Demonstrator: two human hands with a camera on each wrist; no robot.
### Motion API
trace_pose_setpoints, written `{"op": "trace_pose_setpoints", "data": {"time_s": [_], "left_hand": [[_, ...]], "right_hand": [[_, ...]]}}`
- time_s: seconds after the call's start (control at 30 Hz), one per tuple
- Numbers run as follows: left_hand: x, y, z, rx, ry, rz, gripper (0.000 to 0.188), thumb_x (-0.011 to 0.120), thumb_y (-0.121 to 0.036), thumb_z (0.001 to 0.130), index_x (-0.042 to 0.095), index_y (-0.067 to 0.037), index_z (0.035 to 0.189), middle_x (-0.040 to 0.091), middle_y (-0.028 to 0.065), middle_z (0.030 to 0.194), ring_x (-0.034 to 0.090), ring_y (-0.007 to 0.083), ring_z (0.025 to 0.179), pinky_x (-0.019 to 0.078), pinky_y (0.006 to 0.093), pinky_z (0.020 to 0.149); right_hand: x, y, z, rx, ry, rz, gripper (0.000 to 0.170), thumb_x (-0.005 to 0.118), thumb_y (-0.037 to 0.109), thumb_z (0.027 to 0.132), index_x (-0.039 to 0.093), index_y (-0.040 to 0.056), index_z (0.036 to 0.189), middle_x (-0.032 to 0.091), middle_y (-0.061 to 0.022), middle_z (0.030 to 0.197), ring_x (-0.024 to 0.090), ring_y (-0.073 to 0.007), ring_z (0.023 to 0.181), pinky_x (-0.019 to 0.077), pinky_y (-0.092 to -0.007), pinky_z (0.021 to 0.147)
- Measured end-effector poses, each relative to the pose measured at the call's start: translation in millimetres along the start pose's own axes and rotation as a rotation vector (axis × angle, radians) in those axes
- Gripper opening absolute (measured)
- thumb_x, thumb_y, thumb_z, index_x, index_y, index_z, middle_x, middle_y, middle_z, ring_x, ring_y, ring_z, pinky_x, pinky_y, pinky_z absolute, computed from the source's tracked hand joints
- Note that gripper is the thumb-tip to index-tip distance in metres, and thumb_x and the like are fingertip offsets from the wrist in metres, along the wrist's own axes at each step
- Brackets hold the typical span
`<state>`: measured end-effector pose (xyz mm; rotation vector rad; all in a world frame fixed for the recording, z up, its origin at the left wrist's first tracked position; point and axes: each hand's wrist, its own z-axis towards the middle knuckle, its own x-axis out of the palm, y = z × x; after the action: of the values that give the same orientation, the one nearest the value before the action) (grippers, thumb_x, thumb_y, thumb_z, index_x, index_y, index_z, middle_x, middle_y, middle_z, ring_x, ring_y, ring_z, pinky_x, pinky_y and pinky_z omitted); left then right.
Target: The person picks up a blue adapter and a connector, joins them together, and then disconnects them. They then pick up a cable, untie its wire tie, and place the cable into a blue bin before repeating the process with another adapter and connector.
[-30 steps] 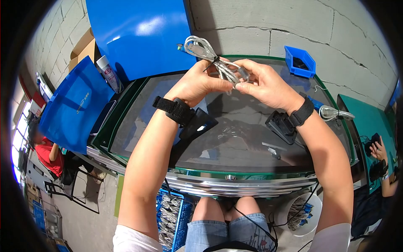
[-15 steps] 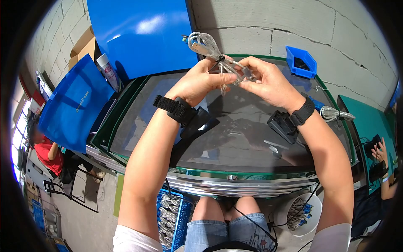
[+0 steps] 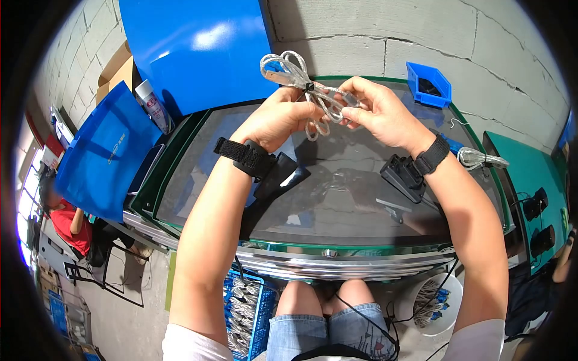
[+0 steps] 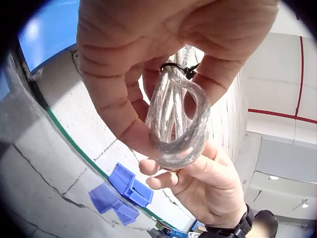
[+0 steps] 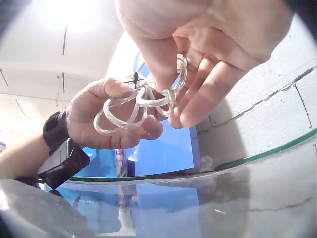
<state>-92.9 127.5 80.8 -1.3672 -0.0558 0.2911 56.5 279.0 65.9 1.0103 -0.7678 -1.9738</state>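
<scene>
A clear-sheathed silver USB cable [image 3: 298, 75], coiled in loops, is up in front of the blue panel over the table. My left hand [image 3: 271, 120] grips the coil at its middle, beside a black tie [image 4: 185, 71] that binds it. A flat metal plug [image 3: 277, 77] lies among the upper loops. With thumb and fingers, my right hand [image 3: 388, 117] pinches a stretch of the cable at the coil's right side. Loose loops [image 5: 121, 119] hang below the left fingers in the right wrist view. Part of the coil is hidden by the left palm.
A glossy dark table mat [image 3: 337, 204] lies beneath my hands. At the back right stands a blue bin [image 3: 428, 85]; another tied cable [image 3: 481, 159] rests at the right edge. Below are a blue basket [image 3: 263, 319] and a white bucket [image 3: 454, 313], both holding cables. A spray can [image 3: 153, 106] stands left.
The coil has turned a little in my left hand, and more of its lower loops now show. My right hand's fingers have shifted along it. The other person's hand at far right has drawn back.
</scene>
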Motion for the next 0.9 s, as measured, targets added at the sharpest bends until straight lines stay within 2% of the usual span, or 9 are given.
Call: {"op": "trace_pose_setpoints", "data": {"time_s": [0.23,0.3,0.5,0.8,0.9], "left_hand": [[7,-1,0,-0.008,-0.139,0.016,0.036,0.06,-0.01,0.08,0.054,0.002,0.113,0.064,0.0077,0.096,0.061,0.0152,0.081,0.0476,0.0297,0.069],[5,2,3,0.044,-0.164,0.164,0.039,0.059,-0.007,0.076,0.053,0.002,0.113,0.063,0.0069,0.094,0.059,0.0145,0.08,0.047,0.0288,0.068],[7,0,-1,0.041,-0.217,0.093,0.041,0.058,-0.006,0.074,0.054,0.002,0.114,0.063,0.0072,0.094,0.058,0.0135,0.078,0.0448,0.027,0.064],[9,-5,-3,0.044,-0.149,0.017,0.031,0.067,-0.017,0.083,0.056,-0.002,0.109,0.064,0.0045,0.089,0.059,0.0145,0.077,0.0462,0.0291,0.065],[11,-2,-1,0.08,-0.184,-0.055,0.032,0.068,-0.012,0.08,0.057,-0.003,0.108,0.063,0.0048,0.09,0.059,0.0147,0.079,0.0466,0.0303,0.067]], "right_hand": [[4,3,-2,0.039,0.025,0.073,0.018,0.056,0.003,0.088,0.052,-0.0026,0.104,0.059,-0.0054,0.088,0.059,-0.0097,0.076,0.0496,-0.0249,0.067],[7,6,-2,0.042,0.022,0.077,0.018,0.055,0.004,0.088,0.052,-0.0027,0.105,0.06,-0.0057,0.089,0.061,-0.0105,0.077,0.0506,-0.0253,0.068],[8,7,-1,-0.001,-0.009,-0.09,0.019,0.056,0.005,0.088,0.054,-0.0028,0.104,0.061,-0.0064,0.088,0.061,-0.0092,0.073,0.0506,-0.0245,0.065],[4,9,-2,0.021,0.067,0.088,0.021,0.059,0.007,0.087,0.055,-0.002,0.105,0.062,-0.0054,0.09,0.062,-0.01,0.077,0.0515,-0.0241,0.069],[2,11,-2,0.055,0.123,0.196,0.021,0.059,0.007,0.088,0.055,-0.0022,0.106,0.062,-0.0062,0.095,0.062,-0.0107,0.081,0.0518,-0.024,0.072]]}}
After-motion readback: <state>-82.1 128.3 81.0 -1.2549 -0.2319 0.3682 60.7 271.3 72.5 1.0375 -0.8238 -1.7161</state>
